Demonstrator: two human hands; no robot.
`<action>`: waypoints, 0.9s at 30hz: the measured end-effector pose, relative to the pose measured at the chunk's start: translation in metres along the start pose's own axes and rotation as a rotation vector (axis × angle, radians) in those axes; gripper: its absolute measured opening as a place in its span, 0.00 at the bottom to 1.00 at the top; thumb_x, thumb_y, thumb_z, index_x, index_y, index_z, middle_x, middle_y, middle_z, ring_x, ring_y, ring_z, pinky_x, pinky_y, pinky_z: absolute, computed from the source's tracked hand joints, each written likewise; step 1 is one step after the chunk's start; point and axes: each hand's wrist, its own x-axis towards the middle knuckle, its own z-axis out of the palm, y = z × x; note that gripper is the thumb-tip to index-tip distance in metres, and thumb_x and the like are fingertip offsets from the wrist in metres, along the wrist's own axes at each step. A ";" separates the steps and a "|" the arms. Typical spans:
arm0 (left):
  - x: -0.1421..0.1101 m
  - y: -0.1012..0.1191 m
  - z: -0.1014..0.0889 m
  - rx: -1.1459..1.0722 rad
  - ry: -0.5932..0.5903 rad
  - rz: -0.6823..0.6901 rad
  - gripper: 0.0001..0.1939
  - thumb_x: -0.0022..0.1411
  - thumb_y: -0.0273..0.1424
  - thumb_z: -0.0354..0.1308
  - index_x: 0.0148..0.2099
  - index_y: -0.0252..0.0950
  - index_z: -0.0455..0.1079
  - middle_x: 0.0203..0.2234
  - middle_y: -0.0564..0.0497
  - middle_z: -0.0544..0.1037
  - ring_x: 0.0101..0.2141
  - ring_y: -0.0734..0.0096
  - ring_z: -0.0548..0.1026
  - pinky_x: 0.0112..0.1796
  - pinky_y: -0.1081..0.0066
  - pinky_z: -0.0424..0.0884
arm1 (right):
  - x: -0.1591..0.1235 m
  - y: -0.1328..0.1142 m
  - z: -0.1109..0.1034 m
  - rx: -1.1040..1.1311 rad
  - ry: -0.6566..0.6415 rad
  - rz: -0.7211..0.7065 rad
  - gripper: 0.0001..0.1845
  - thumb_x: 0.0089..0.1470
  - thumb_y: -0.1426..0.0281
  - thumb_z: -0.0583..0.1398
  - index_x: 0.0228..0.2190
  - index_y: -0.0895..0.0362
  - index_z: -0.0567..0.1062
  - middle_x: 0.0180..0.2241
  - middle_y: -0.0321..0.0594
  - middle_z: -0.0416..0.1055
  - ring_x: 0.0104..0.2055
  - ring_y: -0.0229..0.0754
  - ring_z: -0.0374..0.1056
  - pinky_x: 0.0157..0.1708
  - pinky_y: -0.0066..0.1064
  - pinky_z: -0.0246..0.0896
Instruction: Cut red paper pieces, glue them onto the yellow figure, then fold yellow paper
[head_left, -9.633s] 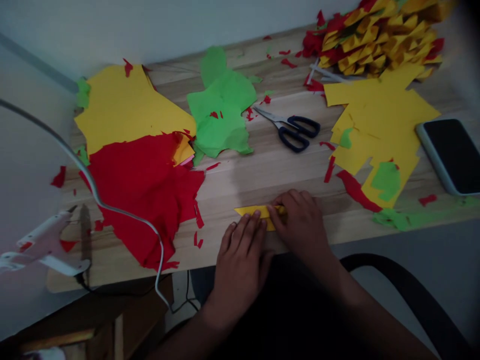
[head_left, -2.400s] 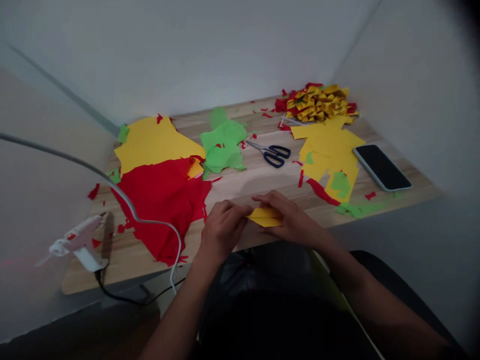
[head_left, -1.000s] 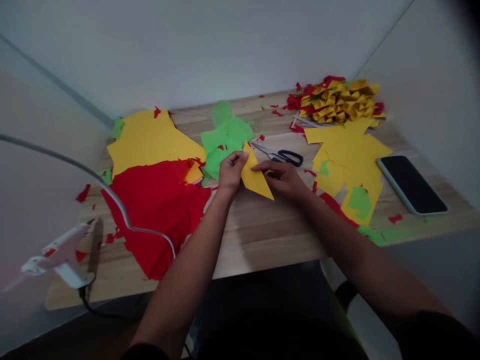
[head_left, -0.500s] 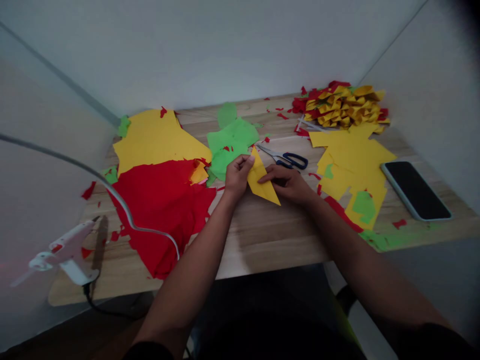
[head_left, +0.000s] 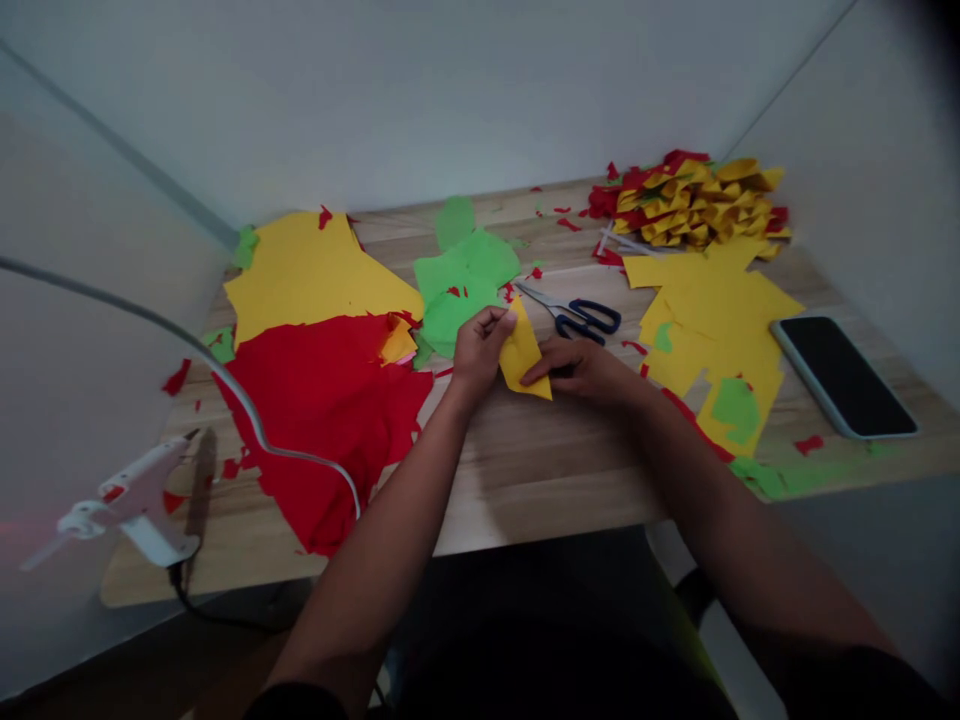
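At the far left, a glue gun [head_left: 142,510] sits near the table's [head_left: 555,480] front corner with its black cable [head_left: 184,595] hanging over the edge; a snag on that cable could drag it off, and if the nozzle is hot, which cannot be told, nearby scraps might scorch. A pale cord [head_left: 307,458] passes across the view in front of the red paper [head_left: 322,410], close to the left forearm, so a wide sweep of that arm might catch it. Beyond the red lies a large yellow sheet [head_left: 322,275], then green paper [head_left: 472,260]. The left hand [head_left: 478,350] pinches the upper end of a yellow paper piece [head_left: 523,350], which is raised in front of the person, between both hands. The right hand [head_left: 589,370] grips the piece's lower end, fingers across its face; uneven pressure from the two grips could skew a crease or tear the edge. Just beyond, the scissors [head_left: 561,306] lie with blade tips toward the green paper, where a careless reach might meet the points. Farther right, a phone [head_left: 844,375] touches or nearly touches cut yellow sheets [head_left: 720,310]; tugging those could nudge it.
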 end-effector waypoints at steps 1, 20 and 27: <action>0.000 0.000 0.001 0.009 -0.027 0.011 0.18 0.53 0.46 0.65 0.29 0.37 0.66 0.22 0.57 0.68 0.23 0.76 0.65 0.26 0.74 0.62 | 0.001 0.000 0.002 0.001 0.040 0.003 0.09 0.54 0.61 0.65 0.27 0.51 0.81 0.32 0.38 0.76 0.37 0.42 0.71 0.39 0.35 0.65; -0.009 0.000 0.007 0.121 -0.233 0.045 0.16 0.56 0.43 0.65 0.29 0.37 0.68 0.21 0.55 0.70 0.22 0.76 0.67 0.25 0.73 0.64 | 0.003 -0.008 0.015 -0.076 0.661 -0.066 0.11 0.55 0.62 0.63 0.25 0.52 0.72 0.30 0.37 0.67 0.34 0.42 0.65 0.36 0.36 0.63; -0.005 -0.001 0.007 0.045 -0.034 0.106 0.18 0.60 0.46 0.62 0.30 0.39 0.63 0.21 0.57 0.64 0.22 0.76 0.61 0.24 0.74 0.58 | -0.001 -0.013 0.006 -0.027 0.432 -0.103 0.11 0.59 0.63 0.56 0.30 0.52 0.77 0.38 0.42 0.70 0.43 0.47 0.68 0.46 0.41 0.63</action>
